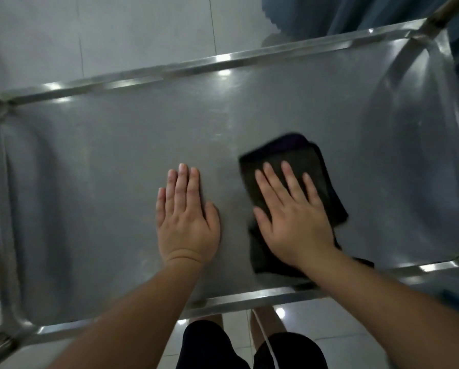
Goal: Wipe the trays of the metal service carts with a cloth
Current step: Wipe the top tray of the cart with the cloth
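Note:
A stainless steel cart tray fills most of the view, with a raised rim on all sides. A dark folded cloth lies on the tray right of the middle. My right hand presses flat on the cloth with fingers straight and spread. My left hand rests flat on the bare metal just left of the cloth, fingers straight and together. Part of the cloth is hidden under my right palm and wrist.
Pale tiled floor lies beyond the far rim. A blue curtain or fabric hangs at the top right by the cart's corner post. My legs in dark shorts stand against the near rim.

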Tool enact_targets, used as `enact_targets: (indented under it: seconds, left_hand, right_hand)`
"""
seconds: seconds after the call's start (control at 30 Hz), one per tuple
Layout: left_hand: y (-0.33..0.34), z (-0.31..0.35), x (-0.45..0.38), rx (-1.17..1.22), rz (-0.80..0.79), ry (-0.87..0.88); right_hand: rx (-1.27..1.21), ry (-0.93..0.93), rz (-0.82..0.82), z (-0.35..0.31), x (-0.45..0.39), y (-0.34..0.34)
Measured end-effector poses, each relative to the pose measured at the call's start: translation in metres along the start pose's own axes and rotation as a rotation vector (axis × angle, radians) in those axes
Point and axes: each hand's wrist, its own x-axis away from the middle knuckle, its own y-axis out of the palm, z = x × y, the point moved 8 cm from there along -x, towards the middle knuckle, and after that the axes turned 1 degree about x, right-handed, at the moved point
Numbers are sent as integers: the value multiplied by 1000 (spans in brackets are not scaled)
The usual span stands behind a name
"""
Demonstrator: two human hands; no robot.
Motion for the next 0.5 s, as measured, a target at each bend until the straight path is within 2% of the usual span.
enact_targets:
  seconds: [0.1, 0.27, 0.4, 0.5]
  left_hand:
    - [0, 0, -2, -2, 30, 12]
    - [0, -1, -1, 34, 34, 3]
    - [2, -4, -2, 53, 12, 2]
    - [3, -2, -1, 75, -15, -2]
  right_hand:
    - [-15, -36, 33, -17, -99, -23]
    - [-42, 60, 52, -22, -220, -60]
    - [-35, 110, 55, -28, -243, -68]
    - [-57, 78, 33, -33, -218, -61]
